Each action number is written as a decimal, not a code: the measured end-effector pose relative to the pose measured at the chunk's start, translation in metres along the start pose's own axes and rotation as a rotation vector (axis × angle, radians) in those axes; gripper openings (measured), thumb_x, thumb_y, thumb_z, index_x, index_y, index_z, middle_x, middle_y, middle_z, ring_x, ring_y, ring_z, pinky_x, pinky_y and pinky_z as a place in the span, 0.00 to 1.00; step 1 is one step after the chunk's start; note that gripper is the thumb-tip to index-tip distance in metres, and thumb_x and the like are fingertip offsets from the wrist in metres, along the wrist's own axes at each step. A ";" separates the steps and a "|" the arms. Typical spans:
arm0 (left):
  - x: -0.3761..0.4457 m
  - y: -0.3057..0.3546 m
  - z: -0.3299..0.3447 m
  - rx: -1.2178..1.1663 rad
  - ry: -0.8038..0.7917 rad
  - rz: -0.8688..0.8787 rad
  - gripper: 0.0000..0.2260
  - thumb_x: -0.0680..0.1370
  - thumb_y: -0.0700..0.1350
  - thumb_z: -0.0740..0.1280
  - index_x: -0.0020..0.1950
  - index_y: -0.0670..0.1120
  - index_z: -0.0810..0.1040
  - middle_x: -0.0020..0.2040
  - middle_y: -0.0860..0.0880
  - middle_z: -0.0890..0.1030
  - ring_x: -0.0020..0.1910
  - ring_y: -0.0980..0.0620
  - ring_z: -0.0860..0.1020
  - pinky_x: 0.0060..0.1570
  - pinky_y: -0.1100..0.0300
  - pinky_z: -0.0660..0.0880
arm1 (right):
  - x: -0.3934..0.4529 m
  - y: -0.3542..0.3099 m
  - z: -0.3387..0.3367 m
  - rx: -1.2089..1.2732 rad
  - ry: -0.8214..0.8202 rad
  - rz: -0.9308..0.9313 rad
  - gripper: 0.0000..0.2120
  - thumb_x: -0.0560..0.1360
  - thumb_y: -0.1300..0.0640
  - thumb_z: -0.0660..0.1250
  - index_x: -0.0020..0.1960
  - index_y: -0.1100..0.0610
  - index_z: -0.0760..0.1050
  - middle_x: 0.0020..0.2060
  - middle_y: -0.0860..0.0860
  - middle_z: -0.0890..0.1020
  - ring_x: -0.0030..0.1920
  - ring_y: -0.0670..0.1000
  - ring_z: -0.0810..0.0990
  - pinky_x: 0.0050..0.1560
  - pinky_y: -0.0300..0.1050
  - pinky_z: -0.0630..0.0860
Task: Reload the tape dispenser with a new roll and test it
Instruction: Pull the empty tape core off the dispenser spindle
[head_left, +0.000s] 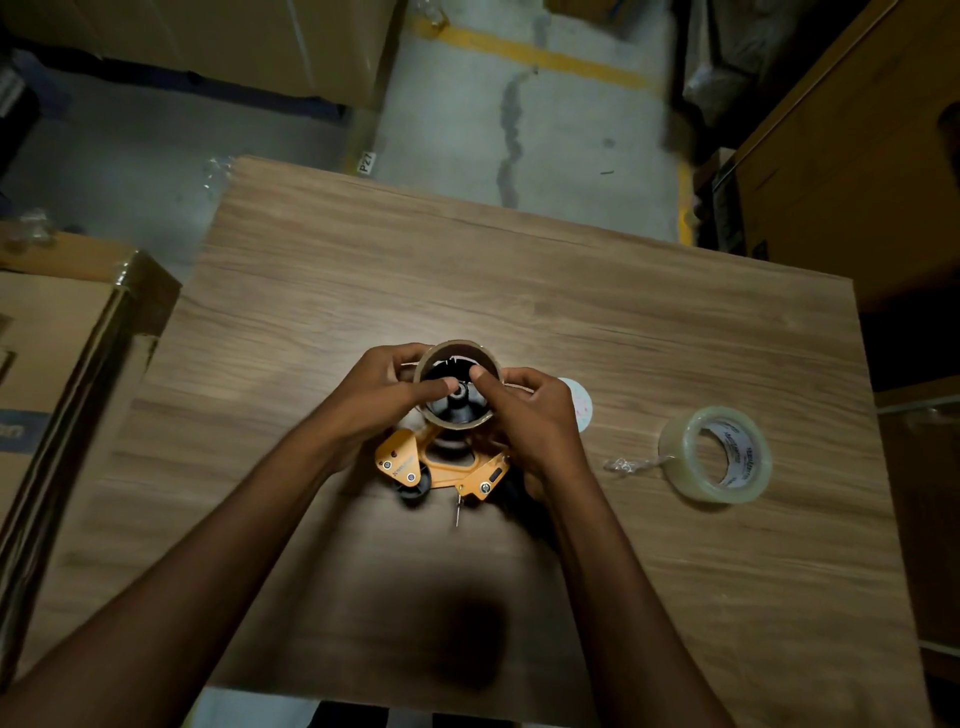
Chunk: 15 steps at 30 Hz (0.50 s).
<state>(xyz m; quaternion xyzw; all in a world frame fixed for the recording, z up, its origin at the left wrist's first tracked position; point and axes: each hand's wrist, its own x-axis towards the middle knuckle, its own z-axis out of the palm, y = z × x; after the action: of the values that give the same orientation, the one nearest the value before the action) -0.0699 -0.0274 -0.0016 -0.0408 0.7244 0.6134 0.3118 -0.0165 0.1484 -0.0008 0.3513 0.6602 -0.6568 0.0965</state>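
I'm looking straight down at a wooden table (597, 312), and both hands are busy in the middle of it. The orange tape dispenser (441, 467) lies on the tabletop, its black hub (457, 400) facing up at me, and an empty cardboard core (457, 353) sits around that hub. My left hand (384, 395) wraps the core's left side, fingers curled behind it and the thumb reaching over the rim into the opening, so it pinches the cardboard wall. My right hand (530, 421) does the same from the right: thumb hooked inside the ring, fingers closed around the outside, a firm pinch on the core. The two thumbs almost meet above the hub's centre.

Below the core I see the dispenser's orange plate with its screws, a black roller (413, 488) at the lower left, and a thin metal piece poking out toward me. The handle end is mostly hidden under my right hand.

Off to the right, well apart from the dispenser, the new roll of clear tape (719, 457) lies on the table with a crumpled loose end (631, 464) trailing to its left. A small pale round object (582, 405) peeks out just behind my right hand; I can't tell what it is. A cardboard box (67, 332) stands beside the table's left edge.
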 end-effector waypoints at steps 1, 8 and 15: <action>-0.002 0.000 0.001 -0.011 -0.004 0.008 0.14 0.79 0.39 0.75 0.64 0.47 0.86 0.56 0.48 0.90 0.58 0.50 0.88 0.57 0.55 0.81 | -0.002 0.000 -0.001 -0.005 -0.001 -0.010 0.16 0.73 0.48 0.80 0.53 0.57 0.83 0.46 0.55 0.90 0.46 0.55 0.90 0.47 0.56 0.88; -0.018 -0.007 0.011 -0.008 0.112 0.141 0.18 0.79 0.45 0.76 0.69 0.50 0.83 0.62 0.54 0.88 0.62 0.58 0.85 0.67 0.55 0.81 | -0.004 0.008 0.002 0.048 0.126 -0.074 0.17 0.72 0.43 0.80 0.51 0.55 0.84 0.43 0.54 0.90 0.43 0.54 0.90 0.43 0.55 0.88; -0.028 -0.022 0.009 0.233 0.213 0.213 0.36 0.69 0.71 0.70 0.75 0.60 0.77 0.69 0.58 0.82 0.71 0.55 0.78 0.66 0.58 0.75 | -0.004 0.008 -0.007 0.100 0.191 -0.117 0.14 0.77 0.47 0.76 0.57 0.55 0.82 0.46 0.55 0.87 0.38 0.46 0.86 0.34 0.42 0.83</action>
<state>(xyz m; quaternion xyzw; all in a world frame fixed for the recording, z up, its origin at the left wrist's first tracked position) -0.0343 -0.0337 -0.0072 0.0081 0.8197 0.5471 0.1693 -0.0060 0.1527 -0.0042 0.3775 0.6523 -0.6569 -0.0232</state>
